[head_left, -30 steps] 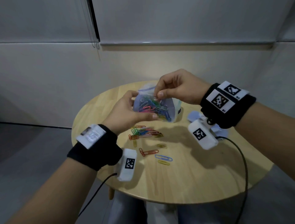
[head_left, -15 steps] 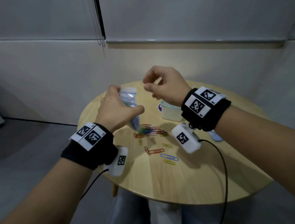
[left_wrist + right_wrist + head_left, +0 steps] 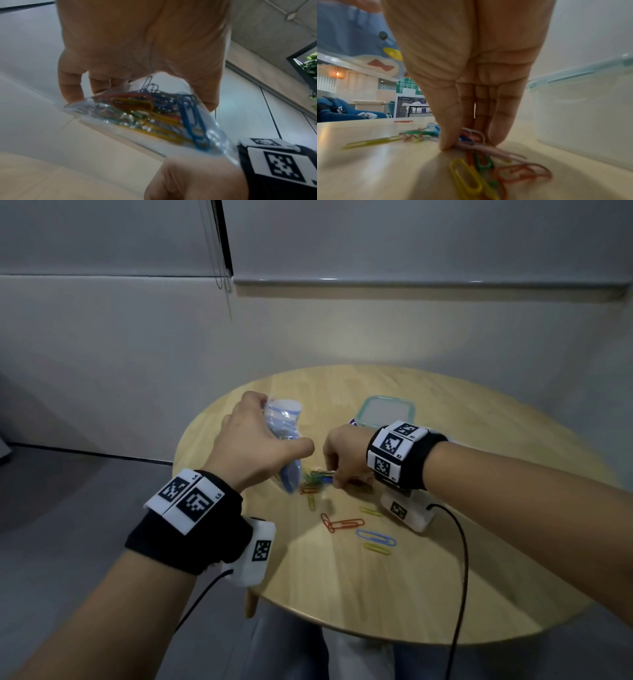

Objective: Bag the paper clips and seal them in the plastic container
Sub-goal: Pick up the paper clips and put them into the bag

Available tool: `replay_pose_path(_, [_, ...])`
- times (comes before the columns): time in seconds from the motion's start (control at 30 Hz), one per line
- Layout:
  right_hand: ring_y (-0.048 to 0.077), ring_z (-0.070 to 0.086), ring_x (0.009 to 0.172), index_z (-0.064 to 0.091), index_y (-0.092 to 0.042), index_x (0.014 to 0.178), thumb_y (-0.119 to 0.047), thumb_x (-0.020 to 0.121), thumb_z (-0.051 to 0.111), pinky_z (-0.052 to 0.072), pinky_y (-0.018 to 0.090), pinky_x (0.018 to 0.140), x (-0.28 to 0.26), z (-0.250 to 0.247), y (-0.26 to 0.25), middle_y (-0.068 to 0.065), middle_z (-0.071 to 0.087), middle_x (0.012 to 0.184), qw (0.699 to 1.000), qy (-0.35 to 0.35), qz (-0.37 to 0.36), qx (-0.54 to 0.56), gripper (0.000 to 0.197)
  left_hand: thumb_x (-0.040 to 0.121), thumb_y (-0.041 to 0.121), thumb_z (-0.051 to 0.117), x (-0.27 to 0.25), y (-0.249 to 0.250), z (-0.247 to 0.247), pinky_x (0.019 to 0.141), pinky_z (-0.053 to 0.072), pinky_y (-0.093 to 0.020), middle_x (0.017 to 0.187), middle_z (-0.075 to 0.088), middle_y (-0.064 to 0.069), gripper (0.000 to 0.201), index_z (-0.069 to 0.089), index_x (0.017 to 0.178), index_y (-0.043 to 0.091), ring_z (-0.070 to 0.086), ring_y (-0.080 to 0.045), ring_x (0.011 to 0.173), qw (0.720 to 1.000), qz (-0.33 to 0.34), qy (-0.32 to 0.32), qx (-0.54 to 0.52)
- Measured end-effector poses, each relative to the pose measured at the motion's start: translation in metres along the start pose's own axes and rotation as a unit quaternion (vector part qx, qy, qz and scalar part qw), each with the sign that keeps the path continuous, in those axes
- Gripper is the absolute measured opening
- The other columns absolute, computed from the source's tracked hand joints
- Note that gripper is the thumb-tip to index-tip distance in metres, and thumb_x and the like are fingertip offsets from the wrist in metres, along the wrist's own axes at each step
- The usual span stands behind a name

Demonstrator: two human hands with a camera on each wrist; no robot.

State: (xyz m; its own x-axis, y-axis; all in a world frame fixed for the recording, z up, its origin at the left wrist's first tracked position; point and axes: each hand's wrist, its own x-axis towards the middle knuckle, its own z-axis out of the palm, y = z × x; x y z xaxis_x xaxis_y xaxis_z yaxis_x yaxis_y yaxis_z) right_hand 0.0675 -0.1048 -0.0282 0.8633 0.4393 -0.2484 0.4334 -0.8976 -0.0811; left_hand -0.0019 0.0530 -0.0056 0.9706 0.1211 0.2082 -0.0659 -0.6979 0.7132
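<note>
My left hand (image 3: 260,443) grips a small clear plastic bag (image 3: 286,436) above the table, its mouth up. In the left wrist view the bag (image 3: 154,119) holds several coloured paper clips. My right hand (image 3: 346,460) is down on the table at the pile of loose paper clips (image 3: 317,479); in the right wrist view its thumb and fingertips (image 3: 450,140) pinch a few clips (image 3: 471,140) against the wood. More clips (image 3: 356,529) lie scattered nearer me. The plastic container (image 3: 385,410) with a teal-rimmed lid stands behind my right wrist.
The round wooden table (image 3: 479,577) stands against a pale wall. Cables run from both wrist cameras over the table's near edge. In the right wrist view the container's wall (image 3: 583,108) stands close to the right of my fingers.
My right hand has left the bag's mouth and dropped to the clip pile on the table. My left hand has turned the bag upright and kept hold of it.
</note>
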Motion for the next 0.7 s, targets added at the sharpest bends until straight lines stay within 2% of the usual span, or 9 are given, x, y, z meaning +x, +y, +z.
replay_pose_path(0.17, [0.018,0.055,0.072,0.070,-0.007,0.095,-0.017,0.079,0.071,0.041,0.023,0.050,-0.009,0.001,0.002,0.006,0.070,0.088,0.999,0.019,-0.016,-0.026,0.019,0.046,0.052,0.070,0.002,0.003,0.006,0.090,0.052,-0.047,0.111,0.058,0.000,0.089,0.042,0.124,0.021,0.056,-0.027,0.108,1.000,0.000,-0.028,0.000])
replay_pose_path(0.3, [0.016,0.061,0.074,0.070,-0.011,0.092,-0.023,0.078,0.073,0.047,0.022,0.059,-0.023,-0.006,0.018,0.000,0.068,0.081,1.000,0.021,-0.004,0.023,0.019,0.042,0.055,0.069,0.003,0.007,0.012,0.090,0.051,-0.046,0.110,0.058,0.003,0.089,0.043,0.121,0.024,0.055,-0.025,0.108,0.999,0.004,-0.048,0.014])
replay_pose_path(0.4, [0.008,0.063,0.059,0.071,-0.013,0.088,-0.022,0.078,0.072,0.048,0.020,0.057,-0.038,-0.019,0.035,-0.004,0.069,0.069,0.996,0.020,0.012,0.091,0.014,0.042,0.058,0.071,0.002,0.012,0.019,0.092,0.049,-0.045,0.110,0.054,0.005,0.087,0.041,0.117,0.026,0.053,-0.023,0.106,0.997,0.024,-0.053,0.050])
replay_pose_path(0.5, [0.009,0.065,0.057,0.072,-0.014,0.084,-0.018,0.079,0.071,0.053,0.026,0.063,-0.060,-0.046,0.048,-0.001,0.072,0.067,0.986,0.040,0.025,0.159,0.006,0.049,0.058,0.076,-0.001,0.023,0.025,0.088,0.040,-0.038,0.109,0.046,0.007,0.086,0.037,0.119,0.026,0.042,-0.019,0.101,0.990,0.054,-0.048,0.124])
replay_pose_path(0.57, [0.008,0.066,0.054,0.073,-0.013,0.083,-0.015,0.079,0.071,0.053,0.027,0.059,-0.075,-0.069,0.050,-0.003,0.070,0.058,0.980,0.063,0.024,0.190,0.006,0.050,0.060,0.076,-0.004,0.031,0.029,0.086,0.036,-0.038,0.107,0.042,0.006,0.087,0.035,0.118,0.025,0.037,-0.019,0.097,0.984,0.068,-0.049,0.159])
replay_pose_path(0.7, [0.007,0.065,0.051,0.074,-0.009,0.082,-0.012,0.077,0.073,0.052,0.017,0.050,-0.097,-0.108,0.041,-0.003,0.068,0.051,0.978,0.079,0.011,0.194,0.006,0.046,0.065,0.074,-0.011,0.044,0.039,0.085,0.038,-0.040,0.103,0.043,0.005,0.086,0.033,0.110,0.025,0.039,-0.020,0.097,0.980,0.088,-0.050,0.170])
